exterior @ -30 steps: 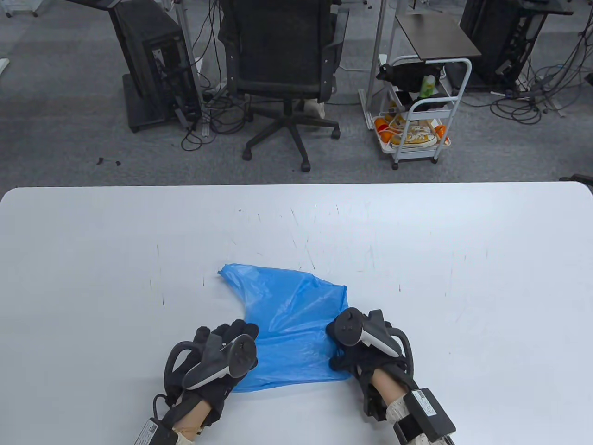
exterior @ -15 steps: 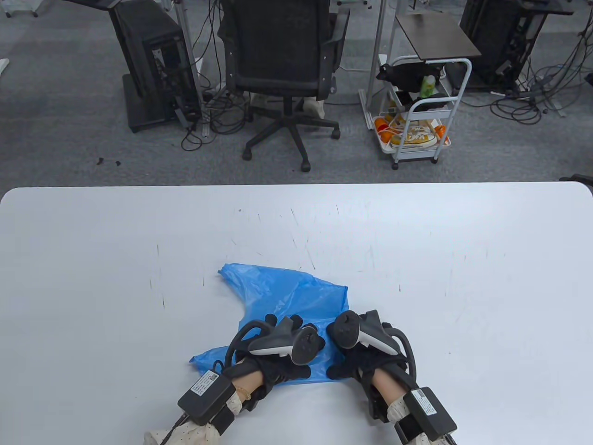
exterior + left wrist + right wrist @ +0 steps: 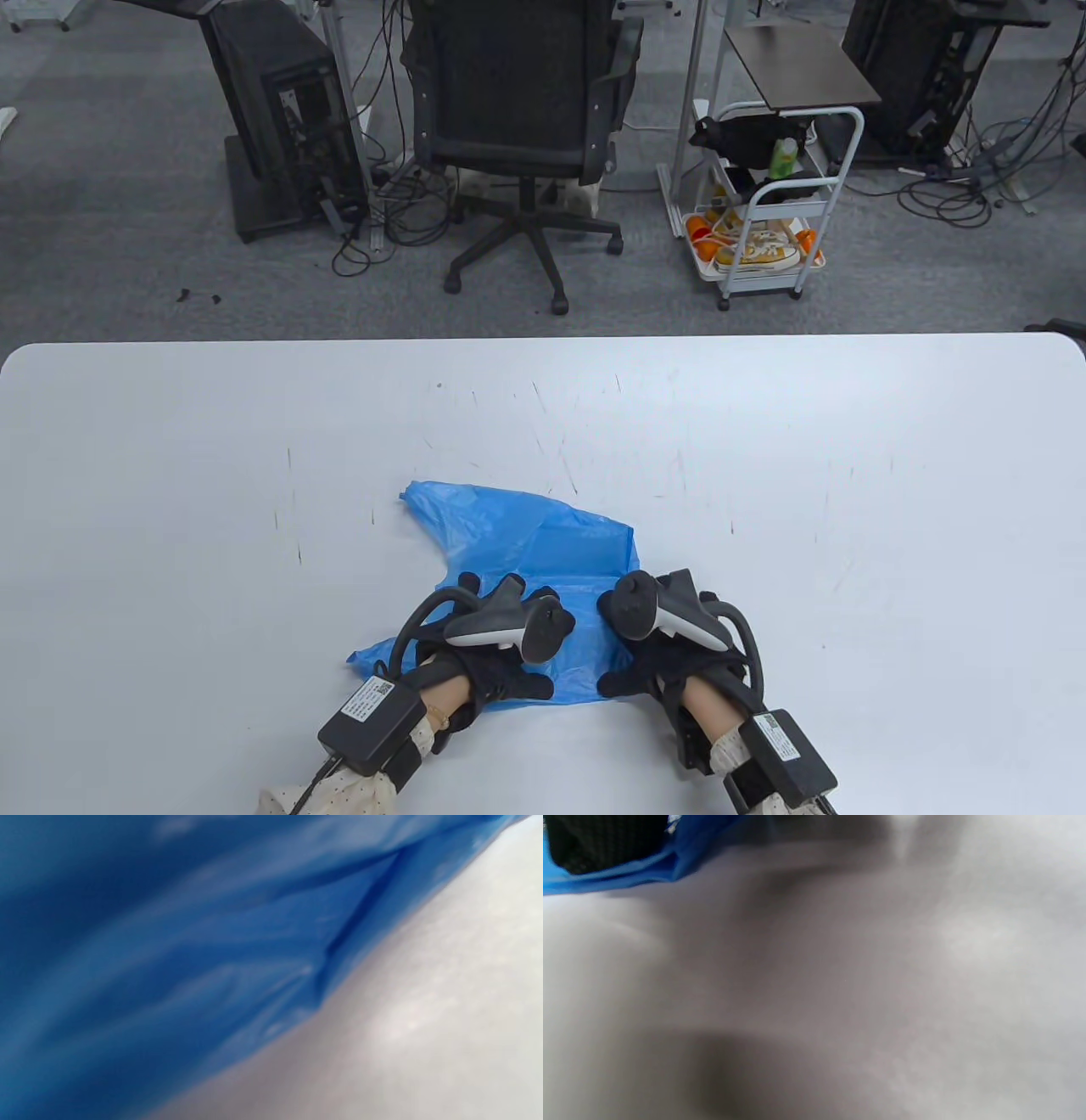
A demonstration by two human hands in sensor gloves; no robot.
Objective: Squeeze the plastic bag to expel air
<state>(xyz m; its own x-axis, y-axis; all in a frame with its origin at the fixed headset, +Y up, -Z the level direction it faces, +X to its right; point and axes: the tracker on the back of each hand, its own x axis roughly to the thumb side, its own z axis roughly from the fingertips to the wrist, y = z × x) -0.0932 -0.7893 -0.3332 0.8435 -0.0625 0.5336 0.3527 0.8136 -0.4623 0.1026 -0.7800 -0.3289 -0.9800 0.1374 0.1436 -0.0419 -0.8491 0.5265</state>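
Both hands (image 3: 501,654) (image 3: 653,645) cover the blue bag's (image 3: 526,543) near half.

Glossy crinkled plastic bag (image 3: 517,543); matt scratched table (image 3: 848,441).

The blue plastic bag (image 3: 526,543) lies flattened and creased on the white table (image 3: 170,475) near its front edge (one pointed corner juts toward the far left), thin, glossy and slightly translucent.
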